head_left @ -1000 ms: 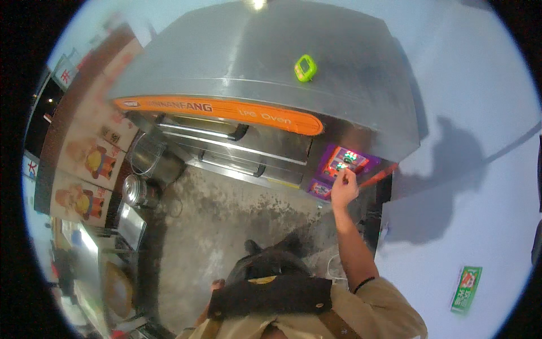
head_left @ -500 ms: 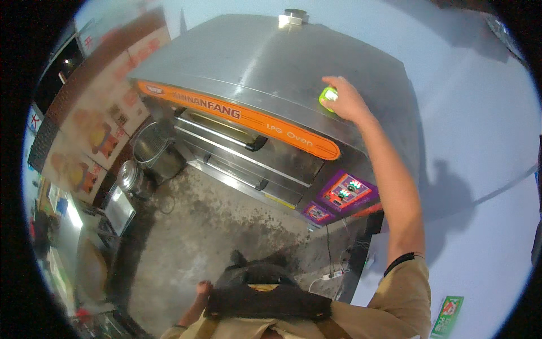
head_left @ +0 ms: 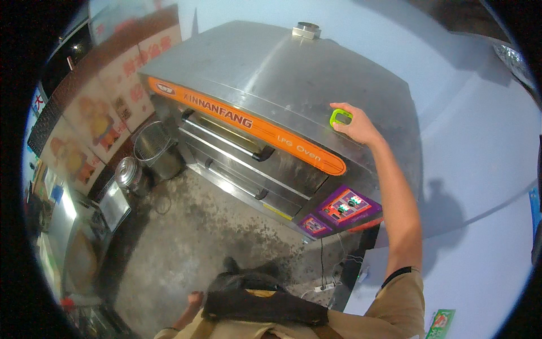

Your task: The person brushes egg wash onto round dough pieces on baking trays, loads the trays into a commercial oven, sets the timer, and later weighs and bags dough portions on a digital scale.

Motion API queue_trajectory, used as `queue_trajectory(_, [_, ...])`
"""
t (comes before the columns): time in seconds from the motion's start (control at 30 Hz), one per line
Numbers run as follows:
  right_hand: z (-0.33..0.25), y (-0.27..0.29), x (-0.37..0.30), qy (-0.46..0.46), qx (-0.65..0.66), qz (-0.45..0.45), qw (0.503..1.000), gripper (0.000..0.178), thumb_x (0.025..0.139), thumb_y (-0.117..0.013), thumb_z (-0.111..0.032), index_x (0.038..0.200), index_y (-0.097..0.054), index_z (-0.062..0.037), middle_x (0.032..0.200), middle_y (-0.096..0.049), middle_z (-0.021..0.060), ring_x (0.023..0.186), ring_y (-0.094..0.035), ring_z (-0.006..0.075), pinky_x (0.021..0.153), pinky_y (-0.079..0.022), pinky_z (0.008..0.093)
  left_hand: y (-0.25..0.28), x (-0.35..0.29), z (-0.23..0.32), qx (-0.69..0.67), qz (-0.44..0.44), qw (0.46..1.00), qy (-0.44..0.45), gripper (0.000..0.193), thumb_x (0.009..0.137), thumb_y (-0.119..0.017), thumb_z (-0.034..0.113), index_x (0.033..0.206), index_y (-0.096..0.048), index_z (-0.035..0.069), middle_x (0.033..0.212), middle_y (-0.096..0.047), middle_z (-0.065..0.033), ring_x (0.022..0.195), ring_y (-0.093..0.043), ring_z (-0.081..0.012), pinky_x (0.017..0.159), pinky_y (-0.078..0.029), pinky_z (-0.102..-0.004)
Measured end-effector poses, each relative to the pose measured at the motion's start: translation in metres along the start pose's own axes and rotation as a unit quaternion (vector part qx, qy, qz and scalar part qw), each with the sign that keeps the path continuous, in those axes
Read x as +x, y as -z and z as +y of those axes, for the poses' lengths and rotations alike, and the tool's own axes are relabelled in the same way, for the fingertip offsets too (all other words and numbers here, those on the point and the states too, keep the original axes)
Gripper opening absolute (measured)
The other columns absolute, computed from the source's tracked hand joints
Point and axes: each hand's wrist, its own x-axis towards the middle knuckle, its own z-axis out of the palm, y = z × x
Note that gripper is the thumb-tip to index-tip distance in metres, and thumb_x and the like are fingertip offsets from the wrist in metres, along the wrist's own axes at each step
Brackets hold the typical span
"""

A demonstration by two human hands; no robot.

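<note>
My right hand (head_left: 358,125) reaches out over the front right part of the top of a stainless steel deck oven (head_left: 316,73). Its thumb and fingers are closed round the edges of a small lime-green digital timer (head_left: 341,118), whose grey screen shows. The timer is at the oven's top surface; whether it touches the metal I cannot tell. Low in the picture, my left hand (head_left: 195,299) hangs beside my body, far from the oven. Its fingers are curled in, and nothing shows in them.
Below the oven's orange front strip (head_left: 248,121) are two doors with bar handles and purple control panels (head_left: 350,204). A wire basket (head_left: 153,141) in a metal pot and a lidded pot (head_left: 130,172) stand left. A power strip (head_left: 324,287) lies on the floor near the right wall.
The view has shifted, so the oven sits lower in the picture. My right hand still grips the timer, whose screen has turned from bright glare to grey. My left arm hangs as before.
</note>
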Motion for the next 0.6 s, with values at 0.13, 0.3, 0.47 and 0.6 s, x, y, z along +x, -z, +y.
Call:
queue_trajectory(0.13, [0.003,0.004,-0.008,0.011,0.041,0.026,0.999,0.064,0.082,-0.081,-0.013,0.143,-0.061,-0.0131,0.133,-0.067,0.0132,0.123,-0.063,0.0278,0.109,-0.046,0.0374,0.004,0.01,0.018,0.081,-0.024,0.996,0.007,0.022,0.094,-0.065,0.026,0.099,-0.07,0.006,0.08,-0.07,-0.0087,0.07,-0.066,-0.0223,0.062,-0.05,-0.034])
queue_trajectory(0.3, [-0.018,0.0,-0.026,-0.026,0.165,0.026,0.986,0.061,0.088,-0.078,-0.009,0.144,-0.056,-0.0033,0.133,-0.067,0.0118,0.119,-0.065,0.0242,0.107,-0.049,0.0346,-0.047,0.004,0.091,0.167,-0.038,0.965,-0.201,0.028,0.094,-0.064,0.024,0.104,-0.068,-0.002,0.087,-0.072,-0.0114,0.08,-0.068,-0.022,0.075,-0.054,-0.0363])
queue_trajectory(0.47, [-0.087,-0.043,-0.078,-0.123,0.595,-0.096,0.789,0.055,0.094,-0.074,-0.005,0.144,-0.053,0.0019,0.128,-0.068,0.0092,0.113,-0.066,0.0168,0.1,-0.054,0.0326,-0.19,-0.095,0.265,0.066,-0.184,0.904,-0.38,0.052,0.096,-0.068,0.01,0.144,-0.05,0.0,0.138,-0.059,-0.0098,0.118,-0.06,-0.0202,0.1,-0.051,-0.0363])
queue_trajectory(0.6, [-0.148,-0.099,-0.118,-0.175,0.589,-0.245,0.75,0.06,0.093,-0.075,-0.005,0.146,-0.047,0.0008,0.123,-0.069,0.0117,0.111,-0.067,0.0167,0.096,-0.055,0.0308,-0.25,-0.234,0.382,0.029,-0.366,0.766,-0.528,0.09,0.077,-0.082,0.015,0.155,-0.04,0.007,0.152,-0.047,-0.0105,0.119,-0.063,-0.0236,0.096,-0.052,-0.0378])
